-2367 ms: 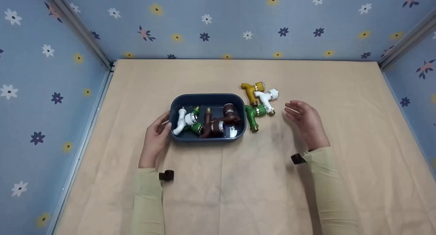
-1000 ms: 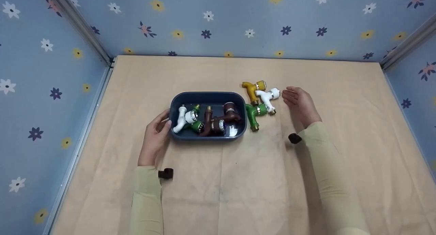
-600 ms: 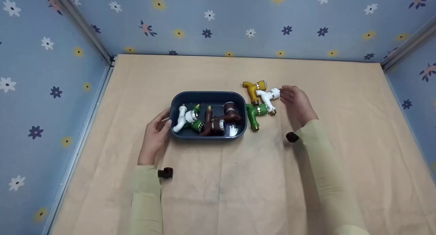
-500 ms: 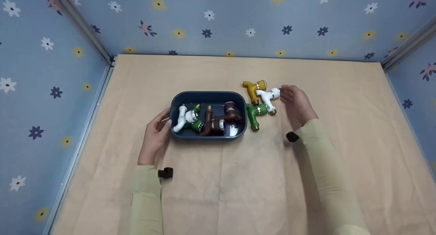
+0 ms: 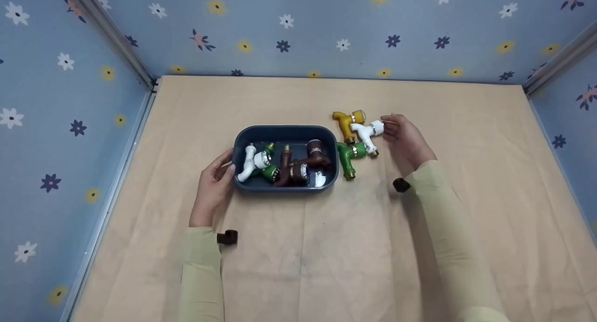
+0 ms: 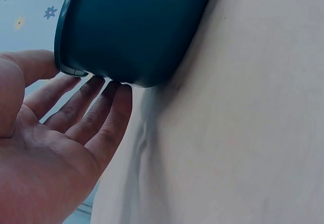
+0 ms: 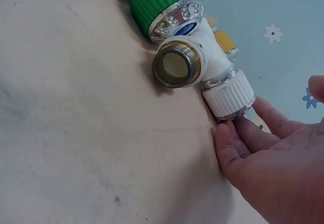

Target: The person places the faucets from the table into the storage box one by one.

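Note:
My left hand (image 5: 214, 184) rests against the left end of a dark blue plastic bin (image 5: 284, 190), its fingers fairly straight along the outer wall (image 6: 126, 31). Inside the bin lie a white tap (image 5: 249, 163), a green tap (image 5: 269, 173) partly under it, and two brown taps (image 5: 285, 168). To the right of the bin are a yellow tap (image 5: 344, 125), a white tap (image 5: 366, 134) and a green tap (image 5: 345, 161), close together. My right hand (image 5: 408, 137) has its fingertips at the knob of that white tap (image 7: 229, 96), without curling round it.
Beige cloth (image 5: 303, 266) covers the table. Blue flowered panels (image 5: 317, 28) stand behind it and at both sides, with metal strips in the corners. A small black device (image 5: 227, 237) sits at the left wrist, another (image 5: 401, 185) at the right.
Over the last seconds my right hand has moved forward and left, up to the white tap's knob. My left hand, the bin and the taps have stayed in place.

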Available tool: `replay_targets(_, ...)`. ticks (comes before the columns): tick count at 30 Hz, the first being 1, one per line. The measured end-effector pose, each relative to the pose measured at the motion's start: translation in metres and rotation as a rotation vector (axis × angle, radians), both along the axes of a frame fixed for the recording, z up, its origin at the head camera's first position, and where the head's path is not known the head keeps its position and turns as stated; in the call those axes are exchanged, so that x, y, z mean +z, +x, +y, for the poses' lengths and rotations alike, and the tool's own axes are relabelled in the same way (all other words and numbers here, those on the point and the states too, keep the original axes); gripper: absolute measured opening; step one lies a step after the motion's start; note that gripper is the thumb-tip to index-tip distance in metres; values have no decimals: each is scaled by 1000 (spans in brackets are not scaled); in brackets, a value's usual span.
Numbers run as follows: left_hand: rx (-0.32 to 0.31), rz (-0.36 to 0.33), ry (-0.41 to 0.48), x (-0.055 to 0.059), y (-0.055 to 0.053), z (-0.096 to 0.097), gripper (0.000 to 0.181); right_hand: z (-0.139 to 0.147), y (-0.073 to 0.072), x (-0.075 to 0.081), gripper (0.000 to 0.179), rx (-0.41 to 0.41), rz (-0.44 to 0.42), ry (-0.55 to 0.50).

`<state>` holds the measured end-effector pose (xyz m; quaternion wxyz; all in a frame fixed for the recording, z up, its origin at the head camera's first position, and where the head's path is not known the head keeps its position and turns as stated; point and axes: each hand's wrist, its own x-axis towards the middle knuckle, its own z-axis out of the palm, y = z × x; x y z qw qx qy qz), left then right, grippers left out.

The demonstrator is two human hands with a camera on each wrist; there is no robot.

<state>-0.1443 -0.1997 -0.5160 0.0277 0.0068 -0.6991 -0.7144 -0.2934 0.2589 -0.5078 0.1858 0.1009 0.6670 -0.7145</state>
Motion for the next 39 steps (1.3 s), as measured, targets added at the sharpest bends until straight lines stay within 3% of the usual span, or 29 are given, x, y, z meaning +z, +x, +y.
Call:
replay_targets(6,-8,-19,-50,9,3,2,44,2,1,-1,55,19,12,10)
replay_targets(21,-5,-22,-12,6,2,1,45,2,2,-4,56,-8,48,-169)
replay_targets(35,-4,-48,-27,9,3,2,45,2,6,-9,51,1,64,-135)
replay_targets(39,-8,-38,-27,9,2,1,44,3,6,-9,51,10,68,-67)
